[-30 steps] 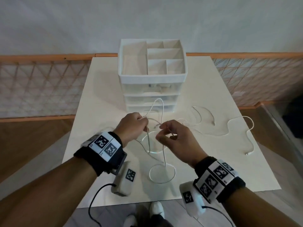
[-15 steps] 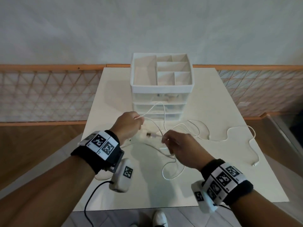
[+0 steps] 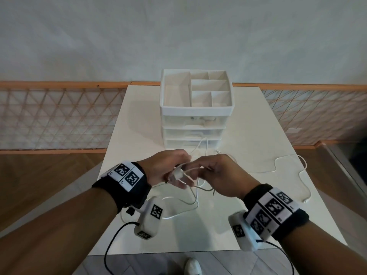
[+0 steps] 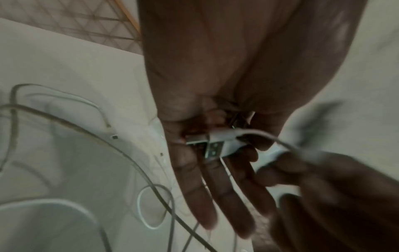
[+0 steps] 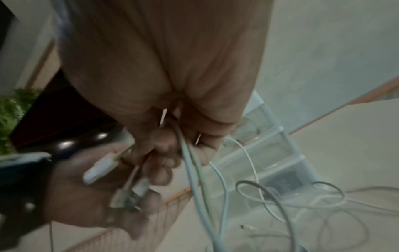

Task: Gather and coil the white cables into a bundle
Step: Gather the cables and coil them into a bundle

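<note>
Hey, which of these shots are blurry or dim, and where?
Head view: sharp and evenly lit, soft shadows on the white table. Left wrist view: dim; the right hand is smeared, the white USB plugs in the left hand fairly crisp. Right wrist view: soft throughout, thin white cables blurred.

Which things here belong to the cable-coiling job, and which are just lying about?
Job:
- white cables, loose across the table
- USB plugs held in the left hand
- strands gripped by the right hand

Lying about:
- drawer organizer
- lattice fence
</note>
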Motion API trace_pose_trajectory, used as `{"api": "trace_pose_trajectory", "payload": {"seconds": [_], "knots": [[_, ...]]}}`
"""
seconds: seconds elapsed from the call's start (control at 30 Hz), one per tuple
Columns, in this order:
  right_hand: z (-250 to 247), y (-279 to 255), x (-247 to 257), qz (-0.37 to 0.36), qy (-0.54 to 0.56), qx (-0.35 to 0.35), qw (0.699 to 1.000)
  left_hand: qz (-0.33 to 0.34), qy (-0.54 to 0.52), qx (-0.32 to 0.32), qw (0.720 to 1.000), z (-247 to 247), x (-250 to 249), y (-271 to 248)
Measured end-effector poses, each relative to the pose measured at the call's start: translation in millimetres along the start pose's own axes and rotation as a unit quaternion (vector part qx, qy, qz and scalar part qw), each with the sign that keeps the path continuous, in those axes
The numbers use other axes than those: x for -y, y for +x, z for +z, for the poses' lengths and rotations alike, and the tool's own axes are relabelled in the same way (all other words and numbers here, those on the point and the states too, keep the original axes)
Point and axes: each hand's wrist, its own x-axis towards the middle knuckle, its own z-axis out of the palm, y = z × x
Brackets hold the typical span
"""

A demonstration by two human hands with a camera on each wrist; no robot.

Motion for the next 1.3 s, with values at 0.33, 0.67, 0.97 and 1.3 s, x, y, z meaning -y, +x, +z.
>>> {"api": "trace_pose_trajectory", "payload": {"seconds": [0.33, 0.67, 0.97, 1.3], "knots": [[-6, 2, 0, 0.085, -0.045, -0.061, 0.994, 0.017, 0.129, -0.059, 0.990, 5, -5, -11], [13, 16, 4, 0.129, -0.301, -0.001, 0.945, 0.035, 0.229, -0.029, 0.972, 20, -21, -25], [0, 23, 26, 0.130, -0.291, -0.023, 0.948, -0.003, 0.220, -0.069, 0.973, 2, -36, -39], [14, 31, 31, 0.060, -0.224, 0.025, 0.972, 0.035, 0.308, -0.054, 0.949, 16, -29, -39]]}}
